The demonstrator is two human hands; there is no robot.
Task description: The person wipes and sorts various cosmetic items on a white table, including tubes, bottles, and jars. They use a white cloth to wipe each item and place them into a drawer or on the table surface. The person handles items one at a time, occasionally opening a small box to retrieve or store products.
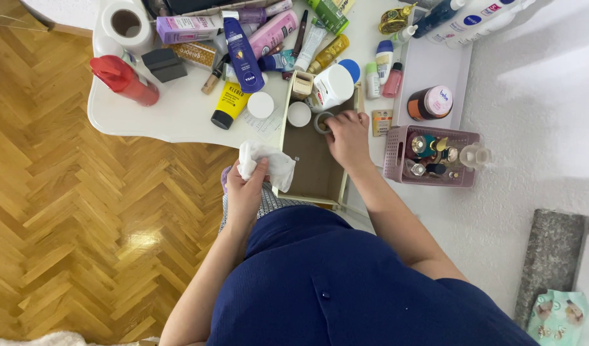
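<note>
My left hand (245, 186) grips a crumpled white cloth (267, 163) just left of an open wooden drawer (312, 168). My right hand (347, 136) reaches into the back of the drawer, its fingers on a small round grey jar (321, 122). Inside the drawer's far end sit a large white jar (333, 86) and a small white round lid (299, 114). The drawer's brown bottom is bare in its near half.
The white tabletop (179, 112) holds several bottles, tubes and jars, a red spray bottle (123, 79) and a paper roll (127, 24). A pink basket (397, 157) of small bottles stands at the right. Herringbone wood floor (83, 224) lies to the left.
</note>
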